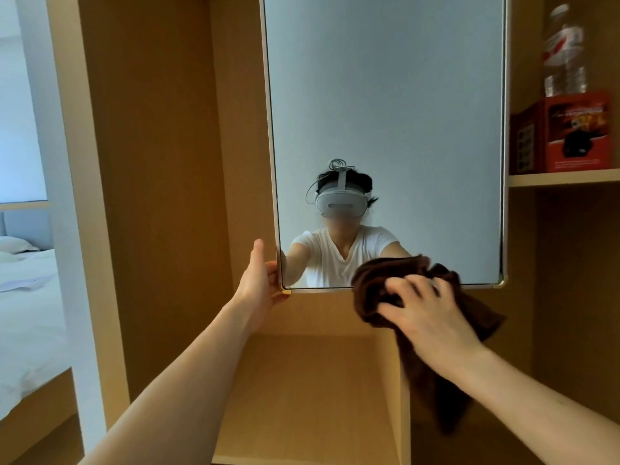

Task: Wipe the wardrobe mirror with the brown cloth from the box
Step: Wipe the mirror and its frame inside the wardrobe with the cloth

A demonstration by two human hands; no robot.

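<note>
Your left hand: fingers curl round wardrobe mirror frame at lower-left corner. Right hand: fingers clutch brown cloth, bunched on mirror's bottom edge. Cloth likely soft, light: keep wadded. Glass fragile: press gently.

Single wide-angle view from the person's head, close to the wardrobe mirror, facing it squarely, camera headset reflected low in the glass, bed at left edge, shelf at right edge
</note>
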